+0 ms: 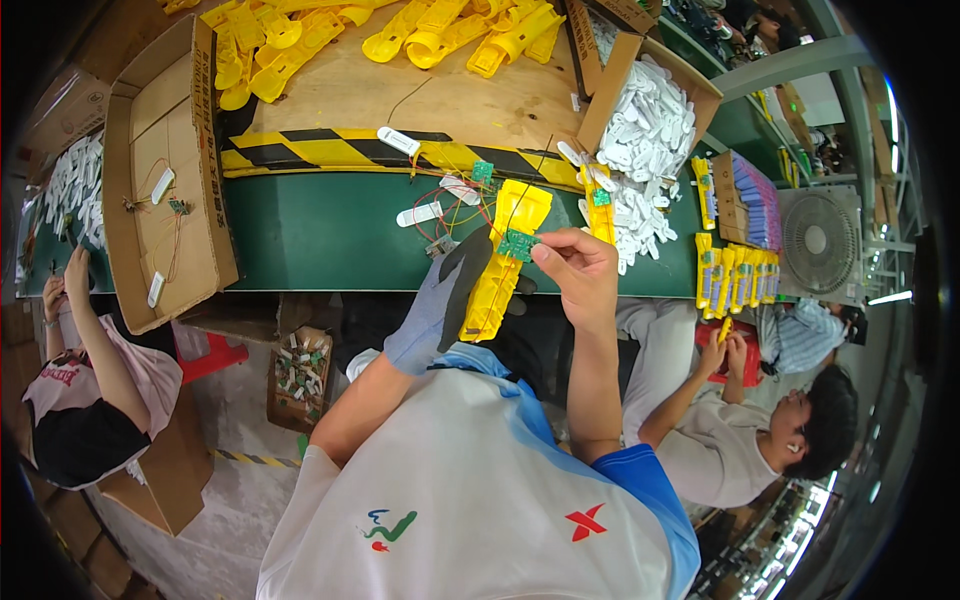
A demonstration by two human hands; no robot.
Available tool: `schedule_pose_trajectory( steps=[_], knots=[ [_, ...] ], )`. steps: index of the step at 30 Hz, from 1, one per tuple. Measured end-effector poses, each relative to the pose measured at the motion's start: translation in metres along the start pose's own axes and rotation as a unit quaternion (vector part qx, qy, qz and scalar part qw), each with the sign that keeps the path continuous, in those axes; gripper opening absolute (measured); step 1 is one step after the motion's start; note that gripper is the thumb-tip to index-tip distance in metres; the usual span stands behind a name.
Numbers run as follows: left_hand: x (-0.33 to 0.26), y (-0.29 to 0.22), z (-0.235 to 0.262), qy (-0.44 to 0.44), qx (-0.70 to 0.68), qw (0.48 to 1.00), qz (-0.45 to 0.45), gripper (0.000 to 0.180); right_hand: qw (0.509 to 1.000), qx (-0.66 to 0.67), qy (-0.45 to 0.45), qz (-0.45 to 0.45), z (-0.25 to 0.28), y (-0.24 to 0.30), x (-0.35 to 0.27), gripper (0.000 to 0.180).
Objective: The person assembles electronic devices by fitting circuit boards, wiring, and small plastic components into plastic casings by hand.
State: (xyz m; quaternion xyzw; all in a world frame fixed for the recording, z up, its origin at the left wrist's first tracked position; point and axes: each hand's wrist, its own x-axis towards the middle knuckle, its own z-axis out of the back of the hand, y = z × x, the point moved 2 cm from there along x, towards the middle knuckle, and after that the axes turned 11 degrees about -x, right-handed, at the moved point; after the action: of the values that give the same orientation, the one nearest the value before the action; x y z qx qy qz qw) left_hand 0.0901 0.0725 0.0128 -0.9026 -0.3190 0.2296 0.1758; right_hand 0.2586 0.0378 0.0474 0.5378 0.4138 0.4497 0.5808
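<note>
My left hand [435, 305], in a grey-blue work glove with dark fingers, is wrapped round a long yellow plastic housing [488, 300] and holds it tilted over the bench's front edge. Between the bare thumb and fingers of my right hand [580, 272] is a small green circuit board [518, 245], held against the upper part of the housing's open inside. A thin dark wire runs along that part. Beyond my left hand lie white oval plastic pieces [419, 213] and another green board [482, 172], with red and yellow wires among them.
Yellow housings [430, 35] are heaped on the wooden board behind a black-and-yellow striped edge. An open carton [165, 120] stands at left. White parts [650, 120] spill from a box at right, near filled yellow housings [738, 278] and a fan [820, 240]. Co-workers sit on both sides.
</note>
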Motion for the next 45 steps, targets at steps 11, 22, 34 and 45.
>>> schedule_pose_trajectory(
  steps=[11, 22, 34, 45],
  knots=[
    [0.001, 0.005, -0.005, 0.009, -0.001, 1.000, 0.016, 0.053, 1.000, 0.005, -0.002, -0.006, 0.007, -0.011, -0.005, 0.011],
    [0.003, 0.013, -0.010, -0.018, -0.002, 0.999, 0.032, 0.051, 1.000, -0.009, -0.012, 0.011, 0.013, -0.012, -0.011, 0.012],
    [0.002, 0.014, -0.015, -0.014, 0.041, 0.999, 0.011, 0.047, 0.999, -0.015, -0.036, 0.011, 0.014, -0.010, -0.016, 0.010],
    [0.000, 0.017, -0.019, -0.078, 0.031, 0.996, -0.031, 0.030, 0.997, 0.021, -0.049, -0.053, -0.006, -0.027, -0.018, 0.010]
  ],
)
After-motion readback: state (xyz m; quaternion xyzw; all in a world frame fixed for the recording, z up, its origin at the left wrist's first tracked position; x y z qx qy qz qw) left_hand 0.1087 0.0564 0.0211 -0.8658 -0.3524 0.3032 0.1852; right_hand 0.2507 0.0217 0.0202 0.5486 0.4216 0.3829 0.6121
